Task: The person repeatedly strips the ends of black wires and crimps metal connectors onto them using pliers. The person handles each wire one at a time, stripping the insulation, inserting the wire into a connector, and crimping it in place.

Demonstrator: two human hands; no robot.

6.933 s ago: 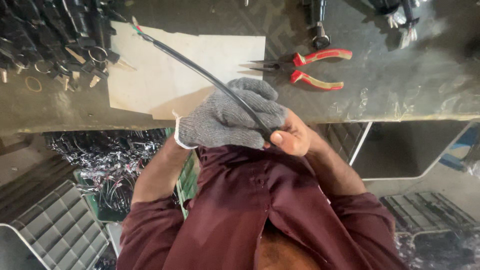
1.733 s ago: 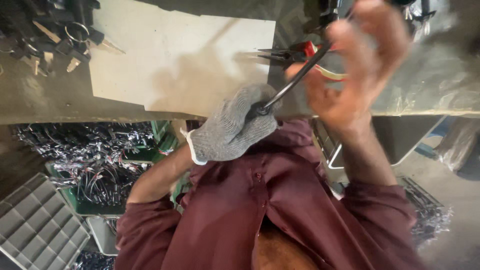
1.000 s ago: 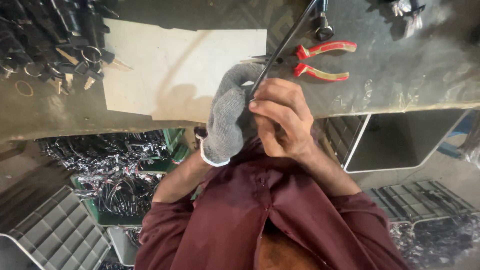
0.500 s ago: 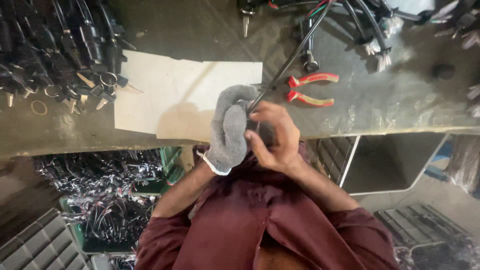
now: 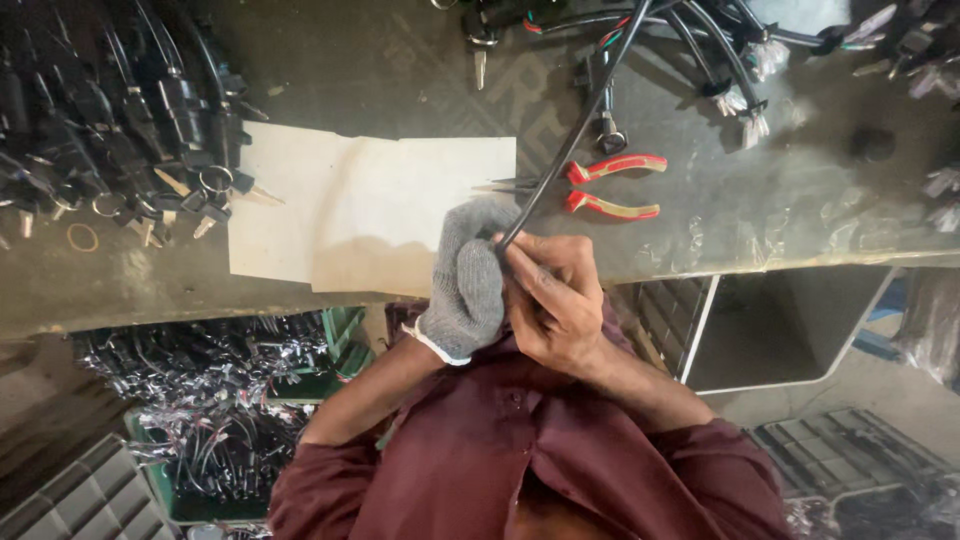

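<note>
Left hand (image 5: 468,282) in a grey knit glove, fingers curled shut around the near end of a black cable (image 5: 572,135). Right hand (image 5: 553,298) bare, pressed against the glove from the right side, fingertips pinching the same cable right where it exits the glove. Both hands touching each other, held close to the chest at the bench edge.

Cable runs straight up and away from the hands, tilted to the right, toward a bundle of black wiring harnesses (image 5: 720,45) with coloured wires and white connectors at the far side of the bench. Cannot tell whether the cable's far end joins that bundle.

Just beyond the right hand, under the cable: red-handled pliers (image 5: 600,185) lying flat on the metal bench (image 5: 800,210), handles pointing right, untouched. Just beyond the left hand: a pale sheet of cardboard (image 5: 370,215) on the bench, near edge overhanging toward the person; the glove is over its right corner.

Far left of the left hand: pile of black lock assemblies with keys (image 5: 130,130) on the bench. Below the bench on the left side, a green crate (image 5: 330,360) full of more harnesses. Maroon sleeves (image 5: 520,450) on both arms.
</note>
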